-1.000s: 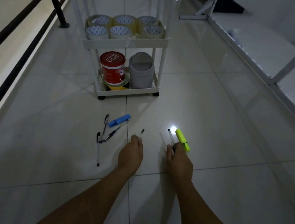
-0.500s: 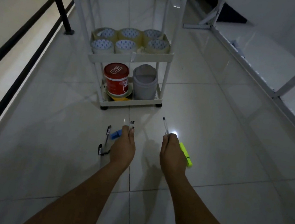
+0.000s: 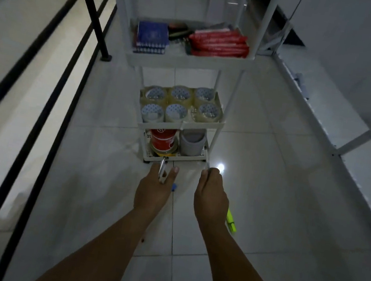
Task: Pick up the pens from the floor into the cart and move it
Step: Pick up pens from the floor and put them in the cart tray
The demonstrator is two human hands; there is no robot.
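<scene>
A white three-tier cart (image 3: 188,63) stands straight ahead on the tiled floor. My left hand (image 3: 154,192) is shut on clear ballpoint pens (image 3: 162,169), raised in front of the cart's bottom tier. My right hand (image 3: 212,196) grips one pen whose tip (image 3: 206,165) pokes out above the fingers. A yellow-green highlighter (image 3: 231,221) lies on the floor beside my right wrist. A bit of the blue marker (image 3: 174,187) shows between my hands. Any other floor pens are hidden by my left hand and arm.
The cart's top tier holds blue notebooks (image 3: 152,34) and red packets (image 3: 219,42); the middle tier holds tape rolls (image 3: 176,110); the bottom holds a red tin (image 3: 164,138) and a grey cup (image 3: 191,142). A black railing (image 3: 89,5) runs on the left, a white frame (image 3: 336,147) on the right.
Both hands rose from the floor with pens and moved forward to the cart. The view tilted up, bringing the cart's top tier into sight.
</scene>
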